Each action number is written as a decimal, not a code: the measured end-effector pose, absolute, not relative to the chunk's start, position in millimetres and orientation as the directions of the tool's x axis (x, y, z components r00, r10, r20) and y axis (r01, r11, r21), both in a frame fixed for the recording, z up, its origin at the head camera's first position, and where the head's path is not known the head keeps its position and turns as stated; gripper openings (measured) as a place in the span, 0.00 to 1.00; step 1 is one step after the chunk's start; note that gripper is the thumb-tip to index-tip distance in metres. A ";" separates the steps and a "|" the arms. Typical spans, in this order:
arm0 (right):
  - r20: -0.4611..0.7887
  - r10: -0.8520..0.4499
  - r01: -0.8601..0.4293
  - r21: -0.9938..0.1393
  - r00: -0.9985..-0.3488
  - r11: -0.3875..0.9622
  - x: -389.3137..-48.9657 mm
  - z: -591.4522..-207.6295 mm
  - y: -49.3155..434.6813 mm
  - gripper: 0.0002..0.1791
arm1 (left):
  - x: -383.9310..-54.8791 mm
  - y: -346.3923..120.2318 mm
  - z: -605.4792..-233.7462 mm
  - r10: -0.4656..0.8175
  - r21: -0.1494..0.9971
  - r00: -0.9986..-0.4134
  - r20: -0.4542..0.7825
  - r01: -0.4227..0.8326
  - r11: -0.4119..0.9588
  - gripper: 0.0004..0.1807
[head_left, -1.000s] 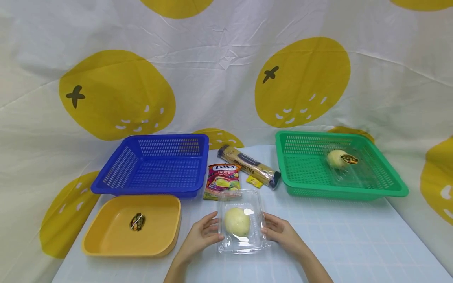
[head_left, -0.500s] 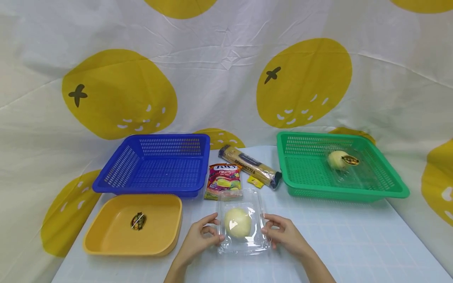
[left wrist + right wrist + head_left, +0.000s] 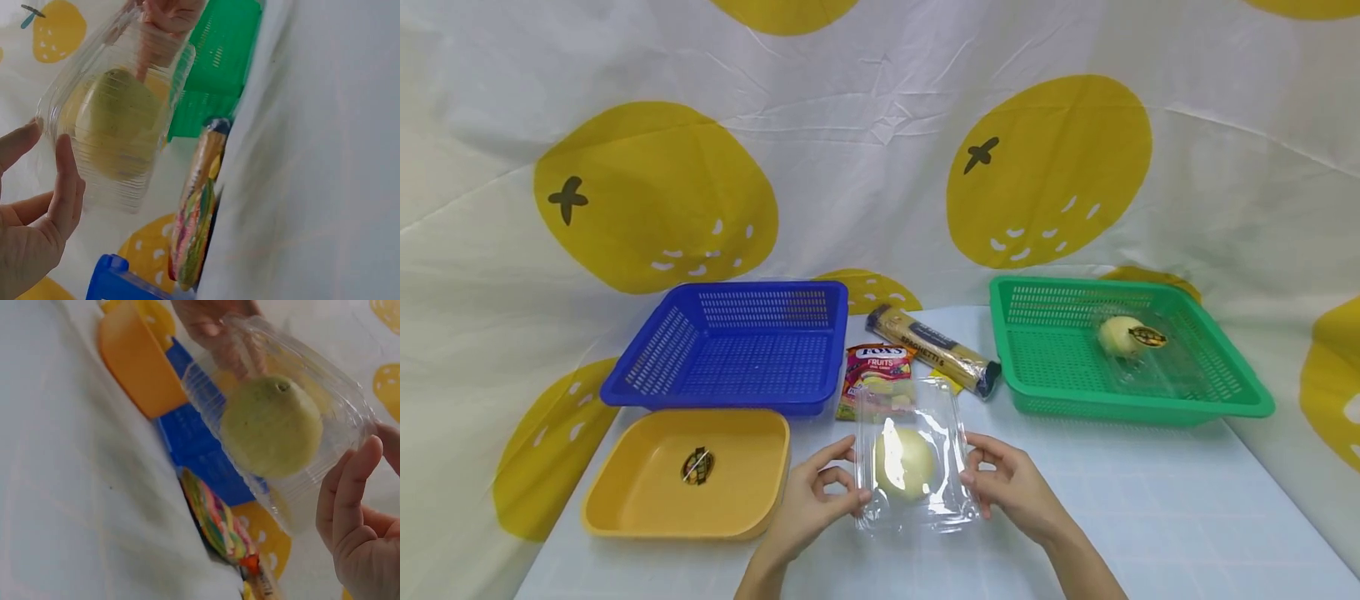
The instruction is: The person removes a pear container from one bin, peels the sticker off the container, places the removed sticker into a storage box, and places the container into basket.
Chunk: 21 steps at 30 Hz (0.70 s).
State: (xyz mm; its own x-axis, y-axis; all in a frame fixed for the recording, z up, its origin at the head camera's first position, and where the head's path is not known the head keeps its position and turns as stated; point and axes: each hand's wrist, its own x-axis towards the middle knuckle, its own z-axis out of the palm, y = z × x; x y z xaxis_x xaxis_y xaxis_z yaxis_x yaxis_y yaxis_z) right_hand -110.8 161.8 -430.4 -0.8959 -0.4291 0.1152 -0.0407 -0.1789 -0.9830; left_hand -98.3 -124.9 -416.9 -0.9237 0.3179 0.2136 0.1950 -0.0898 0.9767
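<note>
I have a clear plastic box (image 3: 947, 504) up between both hands over the near middle of the table (image 3: 1150, 517), with a round, pale green fruit (image 3: 906, 467) inside it. The left hand (image 3: 812, 500) pinches one side edge between thumb and fingers, and the right hand (image 3: 1011, 487) pinches the opposite edge the same way. My head view flattens the box against the candy bag (image 3: 848, 400) behind it; both wrist views show it raised, apart from the table. The right wrist view alone gives me the small dark dimple on the fruit's smooth skin, and the left wrist view shows fine ribs along the thin, glossy wall. The bag's crinkled wrapper reads "FOX'S FRUITS", and the long packet (image 3: 934, 346) beside it reads "SPAGHETTI". On the left sits a slotted blue basket (image 3: 752, 408), with a smooth yellow tray (image 3: 655, 529) just nearer, a dark oval label (image 3: 697, 467) inside, too small to read. Right, a slotted green basket (image 3: 1142, 410) holds a second fruit (image 3: 1117, 337) in clear plastic, under a black-and-gold oval sticker (image 3: 1147, 337).
</note>
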 end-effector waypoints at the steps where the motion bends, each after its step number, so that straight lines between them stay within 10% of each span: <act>1: 0.117 -0.424 -0.046 -0.984 -0.898 -0.175 -112.2 -427.1 159.7 0.31 | -98.8 -125.9 -413.5 0.307 0.974 -0.924 0.227 0.206 -0.100 0.35; 21: 0.029 -0.327 0.033 -0.982 -0.945 -0.185 -183.9 -364.0 78.4 0.34 | -144.8 -172.8 -352.8 0.081 0.961 -0.965 0.251 0.258 0.097 0.30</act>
State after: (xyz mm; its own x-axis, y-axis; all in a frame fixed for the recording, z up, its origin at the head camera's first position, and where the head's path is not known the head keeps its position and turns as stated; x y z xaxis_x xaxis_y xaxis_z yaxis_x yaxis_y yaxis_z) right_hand -183.9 78.4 -364.0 -0.9447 -0.3267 0.0294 0.0333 -0.1848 -0.9822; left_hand -144.8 -172.8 -352.8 -0.9647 0.0808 0.2507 0.2579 0.0966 0.9613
